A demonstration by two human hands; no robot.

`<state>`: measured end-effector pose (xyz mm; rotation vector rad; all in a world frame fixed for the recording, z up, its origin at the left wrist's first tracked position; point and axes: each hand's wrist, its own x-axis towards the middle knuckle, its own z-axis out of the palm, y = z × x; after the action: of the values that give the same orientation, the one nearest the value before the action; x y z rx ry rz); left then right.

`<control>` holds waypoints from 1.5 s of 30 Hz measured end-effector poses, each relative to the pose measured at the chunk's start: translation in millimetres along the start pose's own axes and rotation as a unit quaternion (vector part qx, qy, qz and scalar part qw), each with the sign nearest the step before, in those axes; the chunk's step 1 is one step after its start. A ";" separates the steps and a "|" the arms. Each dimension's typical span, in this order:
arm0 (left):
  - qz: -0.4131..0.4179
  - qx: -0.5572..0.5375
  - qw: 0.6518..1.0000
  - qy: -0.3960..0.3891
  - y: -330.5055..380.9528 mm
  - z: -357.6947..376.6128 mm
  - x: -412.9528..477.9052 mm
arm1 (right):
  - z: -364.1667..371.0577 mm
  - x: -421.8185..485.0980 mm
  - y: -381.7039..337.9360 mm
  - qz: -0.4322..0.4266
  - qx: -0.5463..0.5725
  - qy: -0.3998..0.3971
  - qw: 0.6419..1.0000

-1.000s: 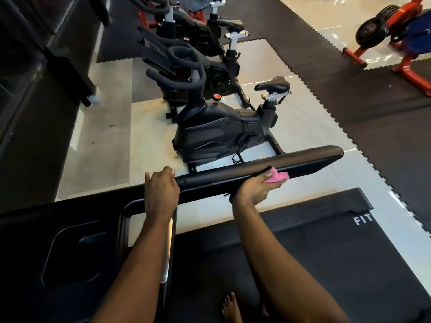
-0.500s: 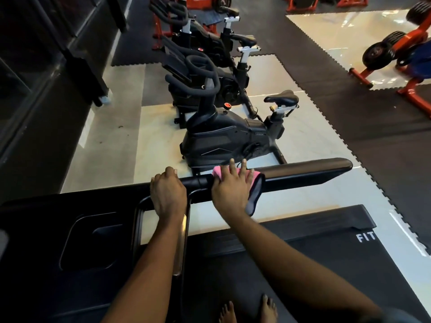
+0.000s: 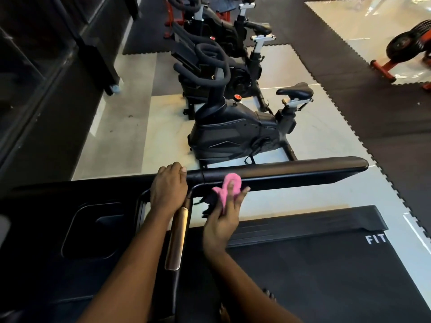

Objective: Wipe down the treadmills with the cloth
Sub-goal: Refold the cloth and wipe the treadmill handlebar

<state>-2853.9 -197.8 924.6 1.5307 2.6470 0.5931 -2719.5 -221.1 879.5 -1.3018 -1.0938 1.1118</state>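
I stand on a black treadmill (image 3: 326, 264); its deck carries the letters FIT. A long black side handrail (image 3: 303, 171) runs to the right from the console (image 3: 70, 229). My left hand (image 3: 169, 190) grips the rail where it meets the console. My right hand (image 3: 221, 220) holds a pink cloth (image 3: 227, 186) with a dark side, pressed against the rail's near side just right of the left hand. A metallic grip bar (image 3: 176, 238) runs down between my forearms.
Black exercise bikes (image 3: 233, 131) stand in a row beyond the rail on pale floor. Dark interlocking mats (image 3: 373, 108) lie to the right, with orange-framed equipment (image 3: 405, 50) at the far right. A dark wall and glass (image 3: 35, 78) line the left side.
My right hand slid the cloth left along the rail toward the left hand, then came off the rail's top to its near side with the cloth bunched. The left hand stayed put.
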 end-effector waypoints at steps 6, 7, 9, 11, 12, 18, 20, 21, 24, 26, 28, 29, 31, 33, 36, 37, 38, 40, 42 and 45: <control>0.074 -0.055 0.991 -0.098 -26.4 -3.7 0.0 | 36.7 -6.6 -13.3 0.199 0.012 -0.043 0.979; 0.073 -0.055 0.991 -0.102 -26.7 -3.6 1.1 | 30.2 -10.1 -6.4 0.216 0.032 -0.084 0.972; 0.061 -0.051 0.991 -0.104 -26.2 -4.0 2.3 | 18.3 -16.6 7.1 0.205 0.072 -0.153 0.964; 0.058 -0.053 0.991 -0.109 -23.8 -4.3 0.9 | 11.5 -18.4 8.7 0.183 0.072 -0.155 0.968; 0.057 -0.058 0.990 -0.111 -24.4 -4.8 1.5 | 12.2 -15.7 4.0 0.181 0.063 -0.138 0.972; 0.028 -0.172 0.975 -0.141 -33.9 -15.3 3.6 | 6.4 -0.2 -33.3 -0.016 -0.021 -0.095 0.995; 0.010 -0.191 0.970 -0.149 -30.5 -20.9 3.8 | 13.4 10.0 -35.4 -0.113 -0.135 -0.151 0.973; 0.002 -0.194 0.969 -0.154 -28.3 -22.9 3.4 | 14.5 13.4 -35.2 -0.157 -0.194 -0.174 0.953; -0.011 -0.191 0.968 -0.165 -24.6 -24.1 1.6 | 8.2 7.3 -19.0 -0.168 -0.184 -0.174 0.953; -0.021 -0.196 0.965 -0.172 -24.3 -22.9 1.9 | -1.5 1.1 -9.8 -0.058 -0.085 -0.188 0.977; -0.023 -0.186 0.966 -0.177 -23.5 -21.8 2.0 | -10.5 -2.6 -3.9 0.046 -0.045 -0.192 0.979; -0.023 -0.177 0.968 -0.179 -22.8 -21.9 1.9 | -11.2 -3.8 -1.9 0.101 -0.043 -0.186 0.976; -0.027 -0.160 0.969 -0.185 -22.0 -21.4 -0.1 | -3.9 -4.9 2.3 0.234 -0.011 -0.159 0.959; -0.031 -0.152 0.970 -0.187 -22.1 -20.8 -0.9 | 12.5 2.5 -0.1 0.311 0.048 -0.145 0.938; -0.033 -0.151 0.971 -0.185 -23.8 -20.2 -1.3 | 27.1 25.4 -17.5 0.346 0.067 -0.072 0.933; -0.032 -0.151 0.971 -0.183 -24.5 -20.0 -1.6 | 25.0 34.3 -18.8 0.348 0.066 -0.033 0.935; -0.031 -0.152 0.971 -0.183 -24.7 -19.3 -1.9 | 18.9 44.6 -18.2 0.346 0.071 0.007 0.936; -0.025 -0.152 0.972 -0.178 -25.9 -18.4 -1.5 | 1.3 67.4 -13.4 0.322 0.078 0.090 0.939; -0.021 -0.148 0.973 -0.175 -25.8 -18.3 -1.0 | -22.8 94.5 -3.2 0.295 0.066 0.172 0.938; -0.021 -0.142 0.975 -0.169 -23.9 -17.1 -2.6 | -68.5 144.3 -5.8 0.266 0.046 0.274 0.923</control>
<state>-2876.0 -215.9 931.9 1.3536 2.2276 0.6133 -2630.3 -88.5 882.6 -1.7498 -0.2678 1.0605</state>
